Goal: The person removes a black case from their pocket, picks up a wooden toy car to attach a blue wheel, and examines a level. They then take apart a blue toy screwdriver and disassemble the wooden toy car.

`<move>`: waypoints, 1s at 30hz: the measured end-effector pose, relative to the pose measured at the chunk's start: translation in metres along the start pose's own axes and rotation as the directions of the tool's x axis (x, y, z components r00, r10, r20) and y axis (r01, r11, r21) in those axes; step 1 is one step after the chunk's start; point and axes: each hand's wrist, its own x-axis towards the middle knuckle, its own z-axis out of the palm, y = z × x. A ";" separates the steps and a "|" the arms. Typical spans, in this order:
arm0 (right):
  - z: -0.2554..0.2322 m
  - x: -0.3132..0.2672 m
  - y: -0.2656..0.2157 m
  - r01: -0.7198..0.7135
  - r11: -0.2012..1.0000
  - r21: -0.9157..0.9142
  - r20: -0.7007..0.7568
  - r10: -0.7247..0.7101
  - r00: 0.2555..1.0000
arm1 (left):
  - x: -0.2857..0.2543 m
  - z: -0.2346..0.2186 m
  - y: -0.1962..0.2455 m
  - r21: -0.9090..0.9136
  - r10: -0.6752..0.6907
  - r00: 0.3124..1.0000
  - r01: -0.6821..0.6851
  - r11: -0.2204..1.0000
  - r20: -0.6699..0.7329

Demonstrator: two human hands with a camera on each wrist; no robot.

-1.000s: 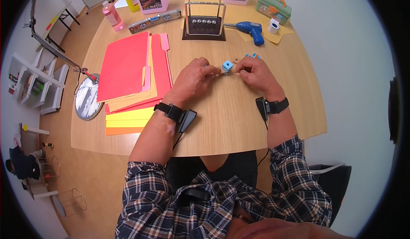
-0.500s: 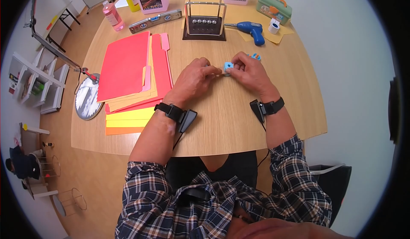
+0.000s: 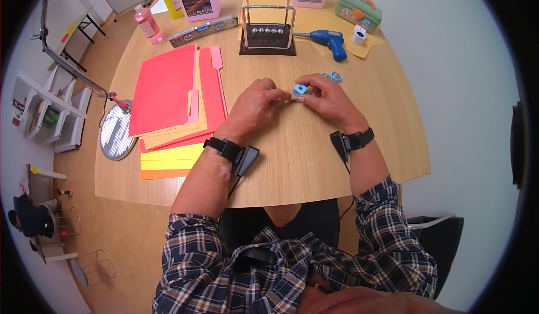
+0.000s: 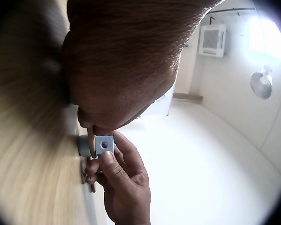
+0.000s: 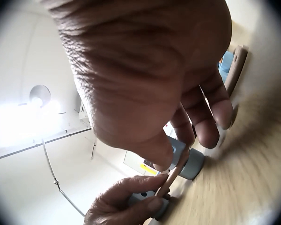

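Between the thumb and fingers of my right hand (image 3: 332, 99), a light blue block (image 3: 300, 89) with a round hole is pinched over the table. My left hand (image 3: 254, 107) faces it from the left, thumb and finger pinching a thin brown strip (image 5: 176, 169). That strip runs to the blue block in the right wrist view. A rounded grey-blue piece (image 5: 193, 164) shows beside the block, low over the tabletop. Another bluish piece (image 5: 141, 198) lies partly hidden behind the left fingers. Small blue and orange parts (image 3: 336, 76) rest just beyond the right hand.
Red and yellow folders (image 3: 165, 92) are stacked at the left. Behind the hands stand a Newton's cradle (image 3: 268, 46), a blue drill-shaped tool (image 3: 331, 40), a spirit level (image 3: 203, 31) and a green toolbox (image 3: 359, 12). A round-based lamp (image 3: 116, 134) is by the left edge.
My right hand has moved left from beside the blue block and taken hold of it. The block has turned and shifted slightly. My left hand stays in nearly the same place.
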 end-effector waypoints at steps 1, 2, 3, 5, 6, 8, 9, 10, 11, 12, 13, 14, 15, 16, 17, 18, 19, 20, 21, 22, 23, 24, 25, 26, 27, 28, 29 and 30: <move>0.001 0.000 -0.001 -0.034 0.999 -0.020 -0.013 0.034 0.999 | 0.000 0.000 0.001 0.000 0.000 1.000 0.000 1.000 0.000; 0.002 0.001 -0.004 -0.068 0.997 -0.039 -0.027 0.067 0.997 | 0.000 0.001 0.002 -0.006 -0.008 1.000 0.008 1.000 -0.010; 0.003 0.003 -0.007 -0.068 0.997 -0.039 -0.027 0.067 0.997 | 0.000 0.001 0.002 -0.012 -0.017 1.000 0.016 1.000 -0.020; 0.006 0.005 -0.012 -0.200 0.953 -0.228 -0.062 0.191 0.980 | 0.000 0.002 0.003 -0.013 -0.023 1.000 0.022 1.000 -0.020; 0.006 0.005 -0.011 -0.200 0.953 -0.228 -0.062 0.191 0.980 | 0.001 0.002 0.004 -0.013 -0.028 0.999 0.028 1.000 -0.020; 0.006 0.006 -0.009 -0.199 0.950 -0.239 -0.031 0.197 0.980 | 0.001 0.001 0.004 -0.012 -0.018 1.000 0.018 1.000 -0.023; 0.006 0.004 -0.006 -0.202 0.950 -0.238 -0.033 0.199 0.979 | 0.000 0.001 0.004 -0.011 -0.007 1.000 0.007 1.000 -0.026; 0.005 0.003 -0.004 -0.144 0.980 -0.139 -0.017 0.143 0.990 | 0.000 0.000 0.004 -0.012 -0.005 1.000 0.005 1.000 -0.025; 0.004 0.002 -0.002 -0.084 0.996 -0.039 -0.006 0.083 0.996 | 0.000 0.000 0.004 -0.008 -0.006 1.000 0.006 1.000 -0.009; 0.003 0.001 -0.001 -0.083 0.996 -0.039 -0.005 0.083 0.997 | 0.001 -0.001 0.004 -0.003 -0.009 1.000 0.009 1.000 0.006; 0.002 0.000 0.001 -0.083 0.997 0.001 -0.022 0.083 0.996 | 0.001 -0.001 0.004 -0.003 -0.009 1.000 0.009 1.000 0.005; 0.002 -0.001 0.002 -0.081 0.996 0.042 -0.039 0.083 0.996 | 0.001 -0.001 0.004 -0.005 -0.019 1.000 0.019 1.000 0.013; 0.000 0.000 0.004 -0.081 0.996 0.042 -0.039 0.082 0.996 | 0.001 -0.001 0.004 -0.008 -0.028 0.999 0.028 1.000 0.021; -0.002 0.000 0.006 -0.069 0.997 -0.016 -0.039 0.069 0.997 | 0.001 -0.002 0.004 -0.007 -0.028 0.999 0.028 1.000 0.021; -0.003 0.001 0.006 -0.058 0.996 -0.074 -0.038 0.055 0.998 | 0.001 -0.001 0.004 -0.004 -0.031 0.999 0.031 1.000 0.022; -0.002 0.001 0.007 -0.058 0.996 -0.073 -0.038 0.055 0.998 | 0.001 -0.002 0.004 0.000 -0.035 0.999 0.035 0.999 0.024; 0.000 0.001 0.007 -0.059 0.994 -0.087 -0.068 0.053 0.996 | 0.000 -0.001 0.004 0.000 -0.034 0.999 0.034 0.999 0.023; 0.001 0.001 0.006 -0.062 0.993 -0.101 -0.097 0.052 0.994 | 0.001 0.001 0.003 -0.007 -0.033 0.999 0.033 0.999 -0.003; 0.002 0.001 0.005 -0.061 0.993 -0.101 -0.096 0.052 0.994 | 0.001 0.002 0.003 -0.015 -0.031 0.999 0.031 0.999 -0.030; 0.005 0.002 0.004 -0.079 0.987 -0.141 -0.121 0.062 0.991 | 0.000 0.003 0.002 -0.015 -0.032 0.999 0.032 0.999 -0.031; 0.007 0.003 0.001 -0.098 0.979 -0.180 -0.146 0.072 0.987 | 0.000 0.003 0.002 -0.013 -0.034 0.999 0.034 0.999 -0.030; 0.009 0.004 -0.002 -0.097 0.979 -0.180 -0.146 0.071 0.987 | 0.000 0.003 0.003 -0.011 -0.036 0.999 0.036 0.999 -0.030; 0.011 0.004 -0.006 -0.136 0.962 -0.238 -0.156 0.101 0.983 | 0.001 0.003 0.003 -0.010 -0.035 0.999 0.035 0.999 -0.029; 0.011 0.004 -0.009 -0.175 0.940 -0.294 -0.168 0.130 0.977 | 0.001 0.003 0.002 -0.007 -0.033 0.999 0.033 0.999 -0.025; 0.009 0.005 -0.011 -0.176 0.940 -0.292 -0.169 0.130 0.977 | 0.001 0.003 0.002 -0.005 -0.031 0.999 0.031 1.000 -0.022; 0.008 0.005 -0.013 -0.198 0.926 -0.322 -0.147 0.158 0.977 | 0.001 0.003 0.002 -0.004 -0.030 0.999 0.030 1.000 -0.020; 0.007 0.006 -0.013 -0.219 0.910 -0.353 -0.126 0.186 0.974 | 0.001 0.003 0.002 0.002 -0.030 0.999 0.030 1.000 -0.018; 0.007 0.005 -0.008 -0.221 0.910 -0.352 -0.127 0.188 0.974 | 0.001 0.002 0.003 0.007 -0.031 0.999 0.031 0.999 -0.017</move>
